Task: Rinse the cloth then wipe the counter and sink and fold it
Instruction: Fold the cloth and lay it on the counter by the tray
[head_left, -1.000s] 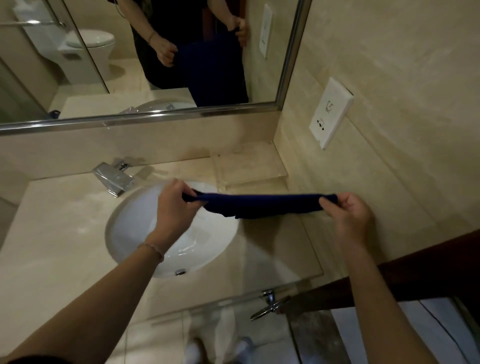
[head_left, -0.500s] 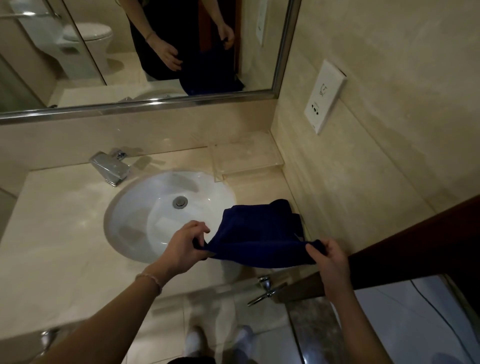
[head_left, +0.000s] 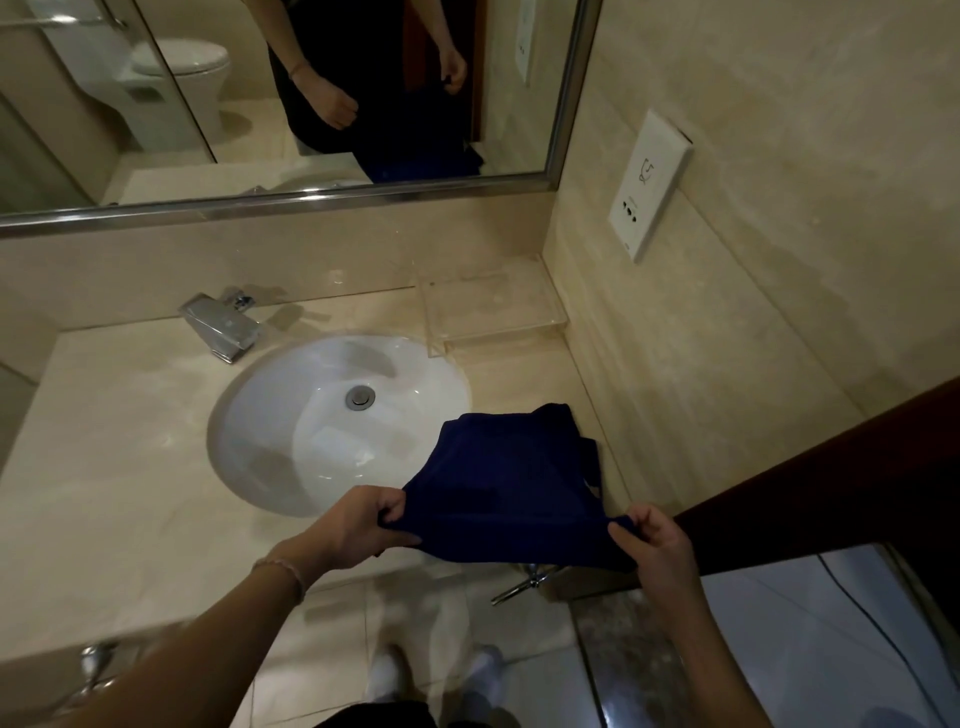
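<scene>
Left hand (head_left: 358, 525) and right hand (head_left: 652, 545) each pinch a near corner of the navy cloth (head_left: 511, 483) — far half draped on the counter (head_left: 130, 467) beside the sink (head_left: 291, 415). It's probably wet, so the far edge could drag and bunch — spoiling the fold.

Cloth (head_left: 511, 483) on counter (head_left: 119, 467), right of sink (head_left: 291, 415).

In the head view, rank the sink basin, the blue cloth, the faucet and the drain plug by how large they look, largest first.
1. Sink basin, largest.
2. Blue cloth, clearly smaller in the picture, though it lies nearer the camera, so its true size is unsure.
3. Faucet.
4. Drain plug, smallest.
</scene>
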